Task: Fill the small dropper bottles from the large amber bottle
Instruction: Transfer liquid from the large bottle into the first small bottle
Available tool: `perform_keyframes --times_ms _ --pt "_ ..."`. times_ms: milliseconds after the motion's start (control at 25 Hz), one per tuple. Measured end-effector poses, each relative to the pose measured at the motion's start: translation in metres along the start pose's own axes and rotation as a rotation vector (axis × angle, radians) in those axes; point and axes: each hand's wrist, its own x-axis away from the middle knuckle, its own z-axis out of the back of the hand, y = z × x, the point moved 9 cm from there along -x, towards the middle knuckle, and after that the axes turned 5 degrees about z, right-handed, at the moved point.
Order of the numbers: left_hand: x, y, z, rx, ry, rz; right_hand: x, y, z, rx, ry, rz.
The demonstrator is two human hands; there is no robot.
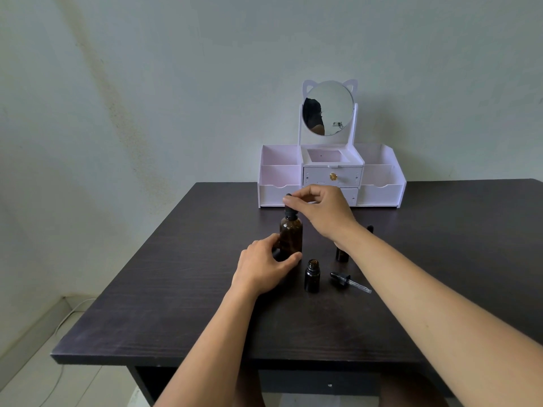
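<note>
Large amber bottle (291, 235) stands upright near the middle of the dark wooden surface (176, 289), and the person seated there has both hands on it. The left hand (263, 270) wraps round the lower part of the bottle, with the thumb on the near side and the fingers (271, 239) curled round the left side, gripping the glass. The right hand (321, 211) comes in from above and to the right, and its fingers (293, 198) pinch the black dropper cap (289, 207) on the bottle's neck. Whether that cap is screwed down or sitting loose I cannot tell from where I stand.

Just right of the left thumb and nearer the person, a small open bottle (312, 276) stands upright with its threaded mouth uncovered. Beside it on the right a loose dropper (348, 282) lies on its side, its black bulb toward the bottle and its clear glass tube pointing away to the right. A second small bottle (341, 255) stands a little farther back, its top hidden by the right forearm. Past that forearm a black tip (370, 229) pokes up, and what it belongs to is hidden.

At the far edge of the surface, against the wall, sits a pale pink organiser (380, 196) with open compartments, a drawer with a gold knob, and a round mirror (330, 108) in a cat-eared frame.
</note>
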Motion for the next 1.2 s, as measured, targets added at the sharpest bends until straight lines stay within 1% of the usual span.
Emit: perform_keyframes --times_ms 120,320,440,560,640,760,880,960,1040,1120,1160,1200 --pt "-0.001 0.000 0.000 -0.004 -0.005 0.000 -0.005 -0.010 0.005 -0.002 0.047 0.058" --pt "-0.001 -0.001 -0.001 -0.001 0.001 -0.006 -0.001 -0.009 0.000 0.126 0.006 0.066" --pt "-0.001 -0.001 0.000 -0.011 0.002 -0.007 0.000 -0.007 -0.002 0.139 -0.016 0.062" --pt "0.000 0.001 0.001 -0.025 0.005 -0.002 -0.002 -0.021 0.009 -0.008 0.045 0.083" --pt "0.001 0.001 0.001 -0.027 0.010 0.002 -0.003 -0.036 0.026 -0.154 0.142 0.117" --pt "0.003 0.002 0.002 -0.035 -0.001 0.011 -0.004 -0.050 0.054 -0.262 0.289 0.134" --pt "0.004 0.000 0.001 -0.018 -0.026 0.033 -0.003 -0.046 0.075 -0.370 0.387 0.051" --pt "0.007 -0.002 0.003 0.107 -0.028 0.052 0.001 -0.041 0.085 -0.444 0.414 -0.014" --pt "0.014 -0.006 0.012 0.261 0.052 0.073 0.010 -0.035 0.093 -0.480 0.406 -0.058" --pt "0.026 -0.007 0.020 0.319 0.105 0.081 0.023 -0.025 0.098 -0.502 0.388 -0.118" --pt "0.033 -0.006 0.018 0.311 0.068 0.074 0.031 -0.017 0.099 -0.516 0.380 -0.155" --pt "0.039 -0.002 0.012 0.284 -0.004 0.052 0.038 -0.009 0.100 -0.533 0.373 -0.194"
